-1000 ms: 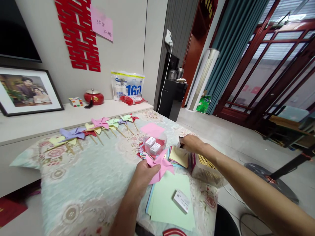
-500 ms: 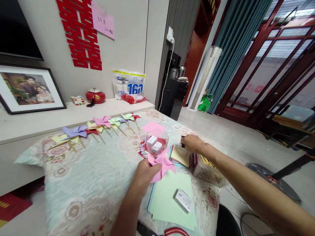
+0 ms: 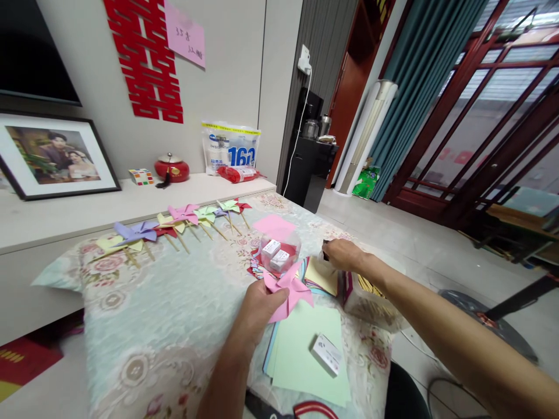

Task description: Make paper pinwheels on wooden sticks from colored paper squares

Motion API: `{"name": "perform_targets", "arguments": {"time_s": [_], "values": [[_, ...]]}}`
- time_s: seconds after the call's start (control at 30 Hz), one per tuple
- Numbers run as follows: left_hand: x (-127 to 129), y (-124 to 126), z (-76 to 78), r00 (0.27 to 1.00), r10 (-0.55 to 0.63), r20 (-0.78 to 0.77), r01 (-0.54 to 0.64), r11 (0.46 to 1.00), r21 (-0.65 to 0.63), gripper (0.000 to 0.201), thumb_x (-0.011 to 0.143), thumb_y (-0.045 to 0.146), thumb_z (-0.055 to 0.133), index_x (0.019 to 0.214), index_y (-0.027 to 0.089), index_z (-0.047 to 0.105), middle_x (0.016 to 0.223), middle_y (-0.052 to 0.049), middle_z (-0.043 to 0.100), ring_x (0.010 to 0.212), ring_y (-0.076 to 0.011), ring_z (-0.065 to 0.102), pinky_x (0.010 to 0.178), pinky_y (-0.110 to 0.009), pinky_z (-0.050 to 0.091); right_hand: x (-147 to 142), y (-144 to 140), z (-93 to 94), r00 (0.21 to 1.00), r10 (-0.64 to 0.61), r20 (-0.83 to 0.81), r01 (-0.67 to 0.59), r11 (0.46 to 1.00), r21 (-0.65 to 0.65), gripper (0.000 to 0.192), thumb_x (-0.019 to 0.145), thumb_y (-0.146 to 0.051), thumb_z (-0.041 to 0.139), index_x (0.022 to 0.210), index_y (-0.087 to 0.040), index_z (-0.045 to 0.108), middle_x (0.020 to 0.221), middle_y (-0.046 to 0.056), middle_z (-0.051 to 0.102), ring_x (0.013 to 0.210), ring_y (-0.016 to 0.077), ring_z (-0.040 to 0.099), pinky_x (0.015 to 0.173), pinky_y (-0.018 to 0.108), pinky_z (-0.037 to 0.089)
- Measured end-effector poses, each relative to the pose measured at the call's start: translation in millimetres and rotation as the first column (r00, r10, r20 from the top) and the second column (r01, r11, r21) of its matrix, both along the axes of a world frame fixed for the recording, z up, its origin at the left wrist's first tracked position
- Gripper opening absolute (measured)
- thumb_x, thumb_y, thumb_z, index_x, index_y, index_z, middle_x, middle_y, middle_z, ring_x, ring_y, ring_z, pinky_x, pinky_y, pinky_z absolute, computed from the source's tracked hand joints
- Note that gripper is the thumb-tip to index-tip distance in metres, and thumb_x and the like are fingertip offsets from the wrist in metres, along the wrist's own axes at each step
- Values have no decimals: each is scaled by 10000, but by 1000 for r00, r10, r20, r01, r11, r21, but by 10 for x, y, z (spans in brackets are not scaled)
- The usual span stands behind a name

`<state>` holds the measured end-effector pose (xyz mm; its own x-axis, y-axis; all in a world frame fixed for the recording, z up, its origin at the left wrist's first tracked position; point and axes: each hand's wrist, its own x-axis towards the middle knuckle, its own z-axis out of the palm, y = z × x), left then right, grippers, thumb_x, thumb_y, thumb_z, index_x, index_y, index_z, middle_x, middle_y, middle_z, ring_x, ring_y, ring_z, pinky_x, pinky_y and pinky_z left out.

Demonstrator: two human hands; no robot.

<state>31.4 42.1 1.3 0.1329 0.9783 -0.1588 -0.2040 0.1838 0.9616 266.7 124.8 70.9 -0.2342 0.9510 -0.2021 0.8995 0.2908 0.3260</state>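
Observation:
My left hand (image 3: 257, 305) holds a pink paper pinwheel (image 3: 292, 292) by its lower left edge, just above a stack of light green paper sheets (image 3: 305, 358). My right hand (image 3: 343, 254) reaches forward to the open top of a clear bag of wooden sticks (image 3: 371, 299) on the table's right side, its fingers pinched together at the bag's rim. What it pinches is too small to tell. A clear plastic tub (image 3: 279, 252) with two small white boxes sits between the hands.
A row of finished paper pinwheels on sticks (image 3: 174, 224) lies along the table's far edge. A pink sheet (image 3: 274, 226) lies behind the tub. A small white box (image 3: 326, 353) rests on the green sheets. A low cabinet (image 3: 65, 215) stands behind the floral tablecloth (image 3: 174, 314).
The view has shifted slightly, moving everything a little right. Both hands keep almost the same places, the left one still holding the pink pinwheel.

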Motion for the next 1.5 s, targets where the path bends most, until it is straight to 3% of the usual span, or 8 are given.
{"name": "perform_targets", "arguments": {"time_s": [0.37, 0.53, 0.63, 0.73, 0.93, 1.1, 1.3, 1.5], "values": [[-10, 25, 3, 999, 51, -3, -51, 998, -38, 168, 590, 245, 751, 698, 129, 697, 603, 1, 668, 541, -145, 553, 530, -234, 393, -35, -247, 350, 946, -81, -313, 142, 974, 178, 134, 758, -113, 547, 808, -140, 668, 834, 150, 748, 781, 260, 701, 580, 269, 387], [8, 32, 39, 961, 167, 219, -150, 985, -90, 273, 555, 257, 787, 779, 118, 716, 667, -26, 715, 642, -179, 628, 648, -273, 481, -331, -708, 320, 833, -31, -553, 136, 979, 150, 112, 756, -95, 518, 716, -197, 541, 805, 35, 738, 728, 150, 699, 558, 197, 408], [30, 17, 93, 920, 214, 328, -181, 975, -127, 303, 525, 253, 806, 783, 122, 715, 647, -17, 711, 659, -175, 639, 698, -277, 499, -537, -889, 82, 463, -131, -877, 113, 990, -88, 150, 743, -109, 519, 641, -210, 474, 599, 1, 665, 603, 160, 693, 513, 207, 409], [58, -6, 156, 891, 207, 404, -166, 977, -134, 266, 516, 246, 809, 737, 141, 703, 630, -6, 704, 621, -154, 623, 675, -260, 497, -667, -918, -170, 161, -258, -953, 26, 966, -257, 108, 715, -120, 521, 667, -212, 490, 538, -19, 641, 528, 149, 652, 516, 222, 447], [89, -16, 187, 872, 258, 416, -228, 966, -121, 232, 537, 253, 802, 703, 159, 671, 632, 12, 691, 616, -134, 608, 655, -237, 484, -656, -814, -362, -112, -361, -926, -113, 930, -349, 75, 717, -192, 624, 704, -188, 550, 534, -40, 622, 496, 113, 592, 547, 227, 456], [143, 17, 70, 886, 314, 342, -292, 949, -115, 264, 568, 272, 794, 768, 142, 682, 713, -17, 728, 697, -172, 653, 742, -289, 517, -538, -807, -424, -327, -436, -839, -204, 899, -388, 279, 757, -383, 763, 738, -179, 574, 577, -46, 624, 467, 87, 557, 507, 220, 425], [268, -18, 34, 914, 353, 200, -349, 936, -57, 316, 619, 270, 757, 881, 101, 704, 765, -42, 735, 718, -196, 662, 720, -306, 519, -432, -887, -392, -431, -399, -809, -222, 916, -334, 322, 764, -435, 804, 778, -164, 631, 623, -21, 656, 518, 87, 576, 546, 227, 442], [345, -105, 113, 927, 375, 10, -375, 925, 66, 260, 690, 284, 709, 880, 107, 719, 807, -50, 749, 744, -207, 672, 693, -286, 505, -412, -1025, -311, -322, -231, -918, -112, 972, -205, 220, 829, -379, 748, 890, -175, 694, 644, 0, 681, 599, 123, 614, 612, 255, 469]]}}
